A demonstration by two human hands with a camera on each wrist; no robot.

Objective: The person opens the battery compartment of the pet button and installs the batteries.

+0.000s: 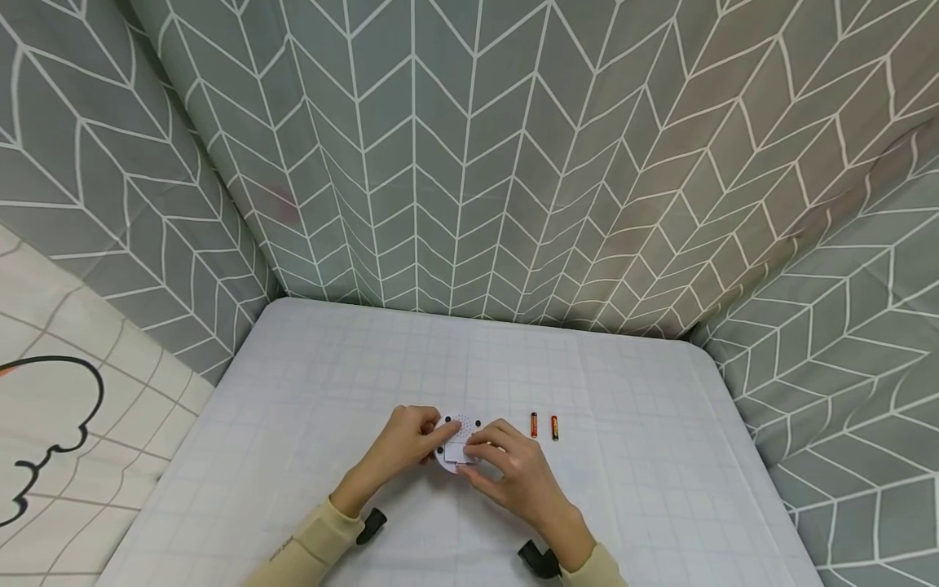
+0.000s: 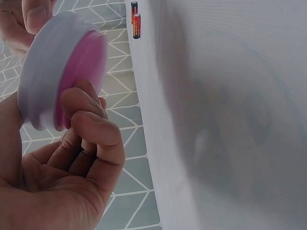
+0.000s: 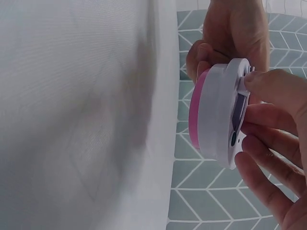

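My left hand (image 1: 399, 444) grips a round white device (image 1: 443, 463), thumb over its white back and fingers curled under its pink face (image 2: 88, 62). The back has a patch of small holes and several black feet. My right hand (image 1: 513, 469) pinches a white rectangular battery cover (image 1: 456, 452) at the back, thumb at its near edge. In the right wrist view a dark slot (image 3: 238, 112) shows beside the cover, and the other right fingers (image 3: 273, 165) reach along the device's back. The device is held up above the white table.
Two red-and-black batteries, one (image 1: 534, 425) beside the other (image 1: 554, 428), lie on the white table (image 1: 308, 367) to the right of the device. Grey patterned curtains (image 1: 469, 163) stand behind and beside the table. Black wrist mounts (image 1: 539, 561) hang near the sleeves.
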